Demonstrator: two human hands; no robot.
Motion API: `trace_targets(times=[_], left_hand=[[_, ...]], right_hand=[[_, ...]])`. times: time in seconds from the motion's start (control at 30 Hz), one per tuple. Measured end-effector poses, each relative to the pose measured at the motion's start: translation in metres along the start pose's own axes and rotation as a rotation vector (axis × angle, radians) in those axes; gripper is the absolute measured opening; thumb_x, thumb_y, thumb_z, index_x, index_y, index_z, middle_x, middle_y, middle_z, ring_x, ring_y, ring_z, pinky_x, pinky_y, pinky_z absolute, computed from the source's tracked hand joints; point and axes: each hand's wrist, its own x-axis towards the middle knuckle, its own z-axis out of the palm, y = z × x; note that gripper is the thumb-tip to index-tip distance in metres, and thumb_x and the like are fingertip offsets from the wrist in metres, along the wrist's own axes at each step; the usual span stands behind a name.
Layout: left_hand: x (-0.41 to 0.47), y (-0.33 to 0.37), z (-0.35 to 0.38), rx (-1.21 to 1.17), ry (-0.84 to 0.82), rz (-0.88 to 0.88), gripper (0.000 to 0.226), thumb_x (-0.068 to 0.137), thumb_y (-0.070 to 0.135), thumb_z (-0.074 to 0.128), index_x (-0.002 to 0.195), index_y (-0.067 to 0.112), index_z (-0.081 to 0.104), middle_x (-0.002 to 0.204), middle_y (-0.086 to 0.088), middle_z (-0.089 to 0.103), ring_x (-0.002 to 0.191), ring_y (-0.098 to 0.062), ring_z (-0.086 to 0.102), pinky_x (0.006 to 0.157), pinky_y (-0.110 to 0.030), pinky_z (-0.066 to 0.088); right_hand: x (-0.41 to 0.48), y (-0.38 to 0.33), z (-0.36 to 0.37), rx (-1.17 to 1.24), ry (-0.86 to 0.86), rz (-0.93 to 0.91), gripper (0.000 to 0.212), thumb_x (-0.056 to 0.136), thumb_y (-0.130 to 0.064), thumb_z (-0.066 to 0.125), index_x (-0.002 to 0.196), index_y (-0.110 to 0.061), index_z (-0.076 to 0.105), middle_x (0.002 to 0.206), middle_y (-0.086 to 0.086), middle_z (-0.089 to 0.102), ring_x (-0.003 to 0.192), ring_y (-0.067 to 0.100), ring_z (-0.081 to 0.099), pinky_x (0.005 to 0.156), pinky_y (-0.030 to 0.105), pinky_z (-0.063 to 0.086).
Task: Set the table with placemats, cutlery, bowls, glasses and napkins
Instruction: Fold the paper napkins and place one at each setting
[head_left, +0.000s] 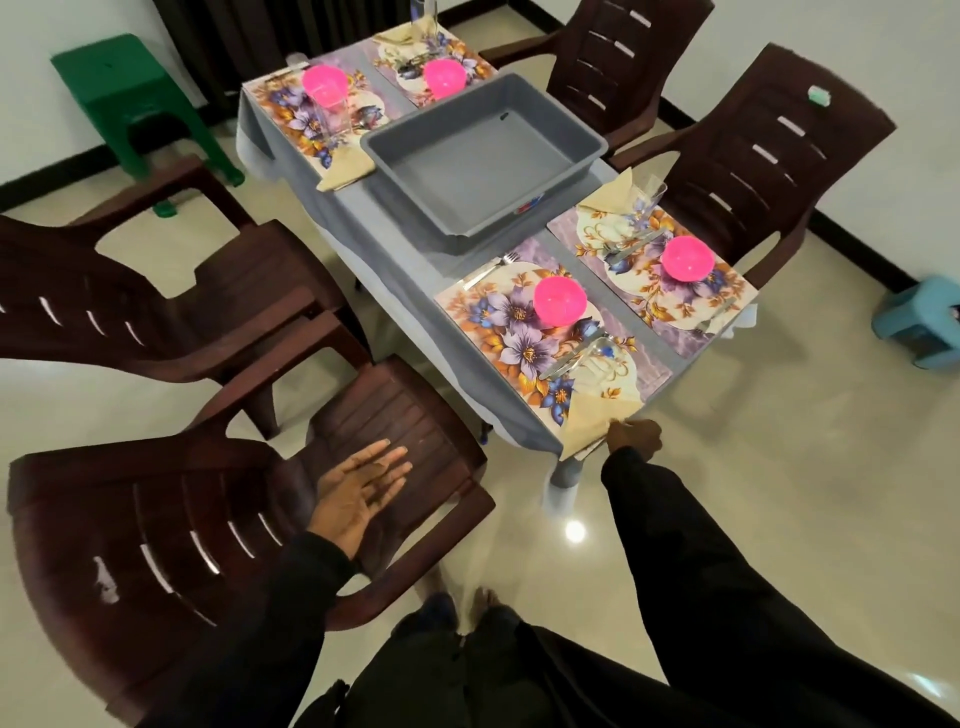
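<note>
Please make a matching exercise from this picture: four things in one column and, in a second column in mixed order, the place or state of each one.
Things:
1. grey tray
2. nearest pink bowl
3. nearest napkin
4. left hand

Places or states:
a. open, above the seat of a brown chair
b. on a floral placemat
c. pinched at its edge by the right hand
d. empty, in the middle of the table

Pairs: 1-d, 2-b, 3-c, 4-a.

Tub (483, 161) mid-table (384, 228), two placemats (498, 332) before it, two behind, bowl (560, 301) on each.
</note>
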Motion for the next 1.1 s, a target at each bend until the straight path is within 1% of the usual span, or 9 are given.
trace_targets(times=[0.1,0.27,0.4,0.53,0.63,0.73,0.8,0.93,1.1], left_hand=[[-0.013,-0.002,0.000,0.034,0.004,0.047,0.033,0.099,0.004,0.058,0.132,0.005,0.061,0.124,-0.016,0.073,0.115,-0.033,0.070,0.105,-0.044,0.050],[-0.042,-0.011,0.001,0.144,0.010,0.168,0.032,0.100,0.010,0.060,0.131,0.006,0.062,0.122,-0.013,0.074,0.113,-0.030,0.072,0.102,-0.043,0.052],[-0.074,-0.016,-0.002,0.297,0.043,0.290,0.026,0.101,0.014,0.061,0.126,0.007,0.064,0.116,-0.009,0.076,0.109,-0.026,0.073,0.097,-0.040,0.055],[-0.107,-0.011,-0.022,0.491,0.152,0.455,0.014,0.098,0.009,0.066,0.111,0.013,0.071,0.104,-0.003,0.079,0.103,-0.023,0.074,0.092,-0.035,0.057],[-0.134,-0.004,-0.054,0.682,0.227,0.606,0.012,0.096,0.012,0.070,0.105,0.020,0.073,0.103,0.004,0.078,0.102,-0.011,0.072,0.094,-0.033,0.056],[-0.164,0.006,-0.095,0.838,0.310,0.705,0.011,0.098,0.021,0.068,0.107,0.026,0.072,0.103,0.014,0.075,0.100,-0.001,0.070,0.092,-0.027,0.056],[-0.185,0.013,-0.127,0.904,0.390,0.753,0.011,0.100,0.023,0.065,0.108,0.027,0.071,0.103,0.015,0.074,0.099,-0.001,0.069,0.093,-0.026,0.057],[-0.225,0.024,-0.200,0.928,0.581,0.779,0.012,0.099,0.031,0.063,0.107,0.031,0.071,0.105,0.017,0.074,0.098,-0.003,0.070,0.090,-0.037,0.058],[-0.265,0.041,-0.308,0.976,0.726,0.788,0.008,0.099,0.031,0.062,0.105,0.034,0.068,0.104,0.022,0.071,0.100,-0.003,0.066,0.089,-0.040,0.056]], right_hand=[[-0.022,-0.004,-0.008,-0.032,-0.040,-0.137,0.022,0.087,-0.011,0.076,0.107,-0.003,0.075,0.117,0.018,0.071,0.112,0.035,0.065,0.099,0.039,0.050],[-0.074,0.002,-0.021,-0.192,-0.223,-0.467,0.014,0.089,-0.013,0.068,0.094,-0.005,0.078,0.099,0.014,0.076,0.096,0.032,0.069,0.082,0.026,0.046],[-0.120,0.007,-0.030,-0.298,-0.386,-0.721,0.014,0.092,-0.019,0.065,0.092,-0.008,0.075,0.091,0.008,0.075,0.086,0.022,0.068,0.078,0.027,0.049],[-0.191,-0.004,-0.034,-0.361,-0.561,-0.998,0.021,0.096,-0.022,0.061,0.076,-0.020,0.067,0.077,-0.002,0.067,0.072,0.011,0.062,0.069,0.024,0.044],[-0.248,-0.010,-0.031,-0.370,-0.701,-1.181,0.019,0.097,-0.024,0.060,0.081,-0.022,0.069,0.078,-0.009,0.067,0.073,0.002,0.062,0.067,0.019,0.050],[-0.310,-0.017,-0.020,-0.394,-0.820,-1.330,0.014,0.097,-0.029,0.062,0.085,-0.026,0.067,0.083,-0.011,0.069,0.077,0.002,0.064,0.071,0.021,0.053],[-0.355,-0.019,-0.009,-0.403,-0.894,-1.439,0.010,0.097,-0.030,0.063,0.090,-0.025,0.069,0.087,-0.011,0.070,0.080,0.002,0.065,0.075,0.022,0.054],[-0.450,-0.017,0.018,-0.447,-0.965,-1.670,0.011,0.099,-0.030,0.062,0.098,-0.023,0.070,0.092,-0.010,0.069,0.084,0.004,0.063,0.080,0.028,0.056],[-0.564,0.002,0.071,-0.463,-1.044,-1.821,0.016,0.099,-0.035,0.059,0.109,-0.025,0.068,0.104,-0.008,0.068,0.095,0.009,0.062,0.084,0.032,0.054]])
